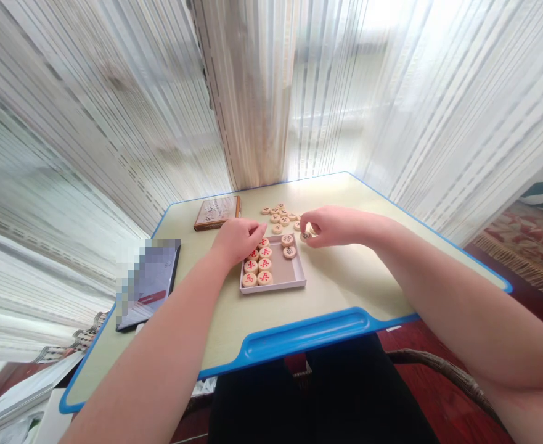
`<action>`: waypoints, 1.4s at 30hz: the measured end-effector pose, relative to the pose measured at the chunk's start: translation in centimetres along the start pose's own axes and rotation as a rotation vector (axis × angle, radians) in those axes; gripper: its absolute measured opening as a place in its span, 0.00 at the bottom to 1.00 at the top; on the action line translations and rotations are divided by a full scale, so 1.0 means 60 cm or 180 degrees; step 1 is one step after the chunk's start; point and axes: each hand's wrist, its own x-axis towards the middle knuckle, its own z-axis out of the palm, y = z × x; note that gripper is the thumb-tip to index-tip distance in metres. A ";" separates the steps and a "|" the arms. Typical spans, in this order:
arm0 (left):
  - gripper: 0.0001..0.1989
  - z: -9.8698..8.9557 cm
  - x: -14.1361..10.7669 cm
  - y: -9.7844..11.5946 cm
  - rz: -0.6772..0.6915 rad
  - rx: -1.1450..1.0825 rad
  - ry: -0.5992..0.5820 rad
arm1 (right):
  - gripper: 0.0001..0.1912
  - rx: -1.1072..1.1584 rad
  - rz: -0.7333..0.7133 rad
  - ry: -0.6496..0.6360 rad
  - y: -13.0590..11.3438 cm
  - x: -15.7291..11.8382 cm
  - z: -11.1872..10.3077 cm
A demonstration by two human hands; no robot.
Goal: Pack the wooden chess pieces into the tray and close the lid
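An open shallow box [280, 285] sits on the table, with several red-marked round pieces [265, 264] stacked in columns at its left and two dark-marked pieces [289, 252] at its upper right. My left hand [240, 239] rests at the box's upper left corner, fingers closed; whether anything is under them is hidden. Just right of the box, my right hand [321, 227] pinches a dark-marked piece [305, 236] at the table surface. Several loose dark-marked pieces [285, 220] lie beyond the box, between my hands.
A closed box lid [217, 211] lies at the back left of the table [345, 277]. A tablet [158, 277] is at the left edge. The blue rim has a tray groove [306, 333] at the front. Curtains [262, 92] hang behind.
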 end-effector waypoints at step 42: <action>0.21 -0.001 0.000 0.002 0.0139 0.0253 -0.0069 | 0.11 -0.0093 -0.0689 0.0384 -0.044 0.003 0.032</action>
